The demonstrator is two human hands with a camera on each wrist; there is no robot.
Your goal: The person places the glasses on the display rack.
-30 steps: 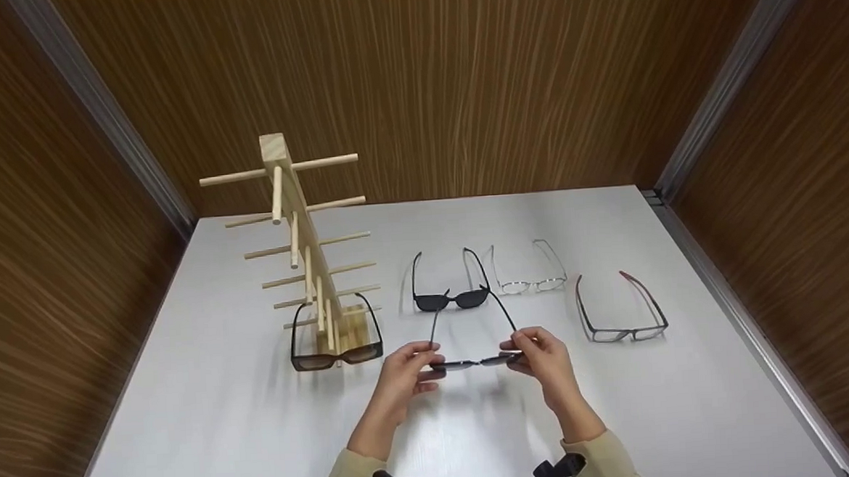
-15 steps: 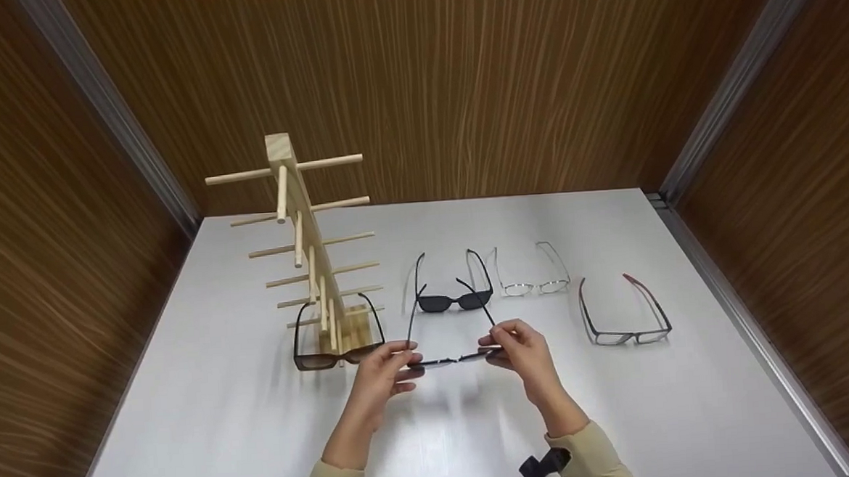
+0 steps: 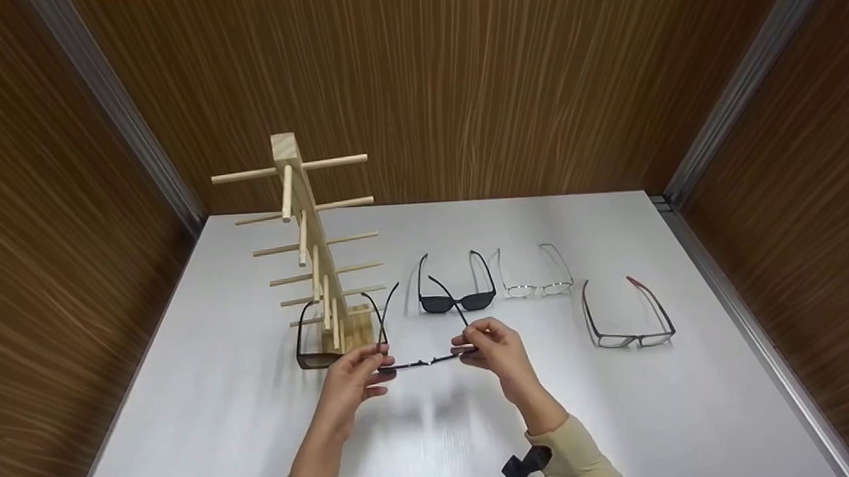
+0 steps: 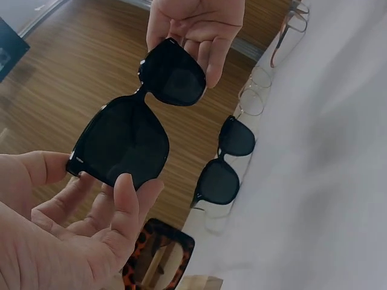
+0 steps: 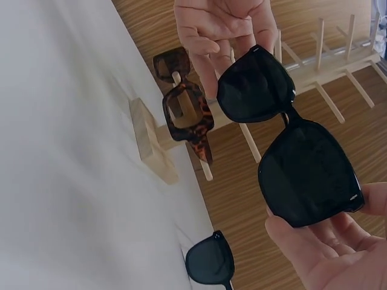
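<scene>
A pair of black sunglasses (image 3: 431, 361) is held above the table between both hands, its temples unfolded and pointing away. My left hand (image 3: 352, 379) pinches the left end of the frame, and my right hand (image 3: 499, 354) grips the right end. The dark lenses (image 4: 124, 142) face the wrist cameras. Just beyond the left hand stands a wooden rack (image 3: 309, 223) with rows of pegs. Tortoiseshell sunglasses (image 5: 188, 113) hang on a low peg of it, partly hidden behind the left hand in the head view.
On the white table (image 3: 695, 413) lie other black sunglasses (image 3: 457, 303), thin-rimmed clear glasses (image 3: 540, 289) and dark glasses with red temples (image 3: 633, 339). Wood-grain panels (image 3: 460, 84) enclose the back and sides.
Both hands have moved left with the black sunglasses, which are now nearer the rack and slightly tilted. The rack and the glasses on the table have stayed put.
</scene>
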